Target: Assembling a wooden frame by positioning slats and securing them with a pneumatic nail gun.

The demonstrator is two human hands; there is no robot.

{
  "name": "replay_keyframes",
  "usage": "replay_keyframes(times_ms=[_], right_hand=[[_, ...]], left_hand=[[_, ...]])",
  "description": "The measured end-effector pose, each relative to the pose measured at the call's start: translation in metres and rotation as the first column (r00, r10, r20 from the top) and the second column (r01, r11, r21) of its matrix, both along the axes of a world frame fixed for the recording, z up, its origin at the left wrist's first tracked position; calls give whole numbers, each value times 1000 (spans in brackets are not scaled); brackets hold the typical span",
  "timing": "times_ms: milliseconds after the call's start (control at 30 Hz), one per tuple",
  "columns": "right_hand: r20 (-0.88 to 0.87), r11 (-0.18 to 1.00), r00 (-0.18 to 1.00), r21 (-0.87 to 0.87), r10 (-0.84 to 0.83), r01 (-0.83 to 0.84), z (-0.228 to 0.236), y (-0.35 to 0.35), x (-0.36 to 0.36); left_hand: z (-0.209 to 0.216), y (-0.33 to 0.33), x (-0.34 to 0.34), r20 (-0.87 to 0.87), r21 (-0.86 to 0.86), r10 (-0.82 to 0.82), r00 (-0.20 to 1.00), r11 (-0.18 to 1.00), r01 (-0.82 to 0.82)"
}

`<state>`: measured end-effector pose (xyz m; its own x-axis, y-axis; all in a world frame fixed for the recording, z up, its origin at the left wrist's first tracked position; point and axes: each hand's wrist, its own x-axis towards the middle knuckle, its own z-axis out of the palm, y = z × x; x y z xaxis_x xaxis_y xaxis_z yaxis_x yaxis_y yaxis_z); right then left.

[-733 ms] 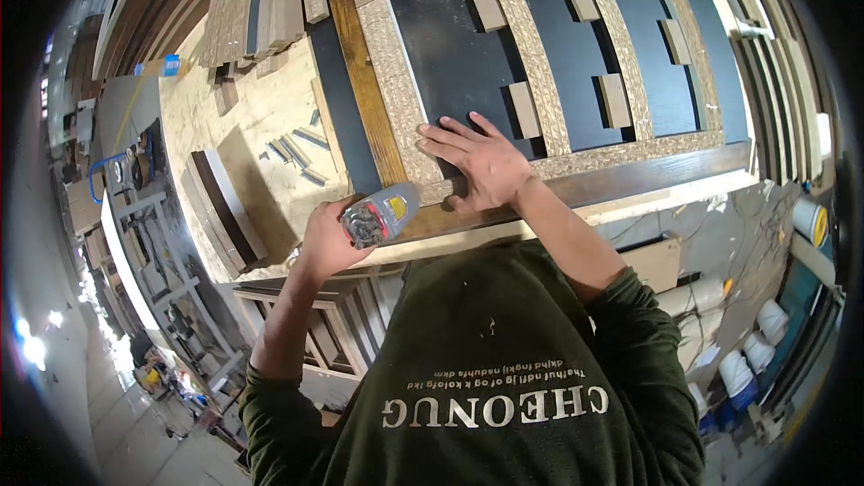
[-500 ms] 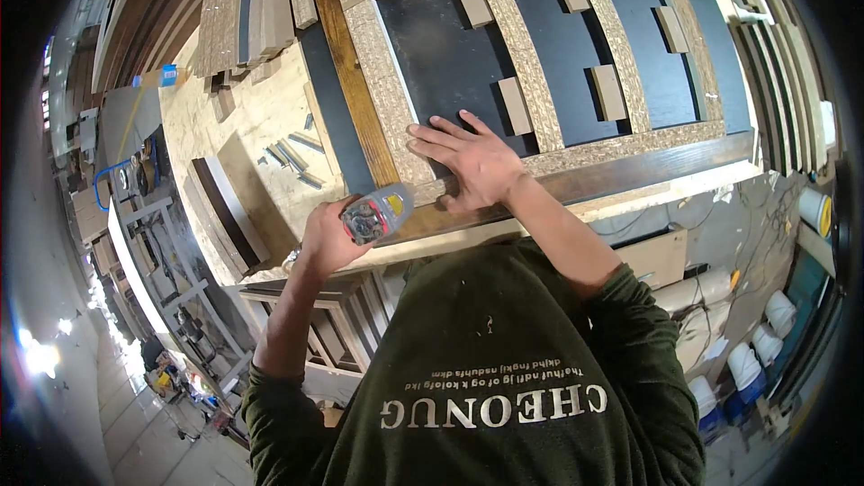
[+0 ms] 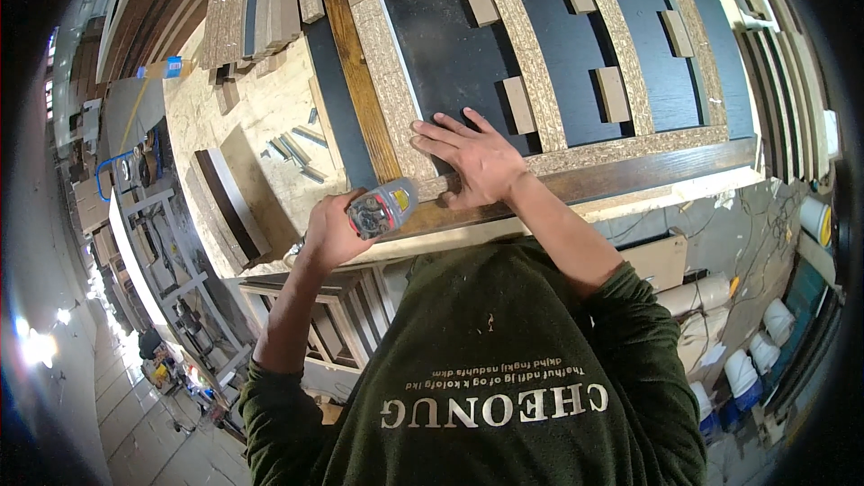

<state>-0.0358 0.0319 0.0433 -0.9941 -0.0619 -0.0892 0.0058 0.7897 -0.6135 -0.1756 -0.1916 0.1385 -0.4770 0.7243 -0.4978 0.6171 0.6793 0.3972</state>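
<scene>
My left hand (image 3: 330, 229) is closed around a grey and red nail gun (image 3: 382, 209). The nose of the tool sits at the near left corner of a panel frame, where the dark-stained wooden edge strip (image 3: 360, 81) meets the front rail. My right hand (image 3: 481, 162) lies spread on that corner, fingers apart, across the chipboard strip (image 3: 392, 90) and the front strip (image 3: 630, 164). Chipboard crosspieces divide the black panel (image 3: 445, 31). Small wooden blocks (image 3: 518, 105) stand against these crosspieces. What the nail gun's tip touches is hidden from view.
Several metal nail strips (image 3: 299, 151) are scattered on the pale workbench (image 3: 261, 117), left of the frame. Stacked boards (image 3: 247, 9) lie at the far left and more boards (image 3: 783, 99) at the right. White buckets (image 3: 778, 317) stand on the floor at right.
The whole view has shifted slightly. Both hands and the nail gun stay in nearly the same place at the frame's corner.
</scene>
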Motion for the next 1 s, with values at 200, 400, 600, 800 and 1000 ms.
replay_keyframes(times_ms=[200, 400, 600, 800, 1000], right_hand=[[-9, 1000, 1000, 0, 9, -9, 0, -1, 0], [-35, 1000, 999, -6, 1, -1, -4, -2, 0], [-40, 1000, 999, -4, 3, -4, -2, -2, 0], [-28, 1000, 1000, 1, 1, -1, -1, 0, 1], [-40, 999, 999, 28, 23, -21, 0, 1, -2]], left_hand=[[15, 10, 5, 161, 87, 67, 985, 993, -82], [2, 15, 5, 65, 39, 3, 998, 999, -6], [-4, 9, 1, 35, 10, -12, 999, 1000, 12], [10, 23, 5, 135, 96, -8, 991, 995, -5], [4, 28, 12, -69, -30, -74, 995, 997, 72]])
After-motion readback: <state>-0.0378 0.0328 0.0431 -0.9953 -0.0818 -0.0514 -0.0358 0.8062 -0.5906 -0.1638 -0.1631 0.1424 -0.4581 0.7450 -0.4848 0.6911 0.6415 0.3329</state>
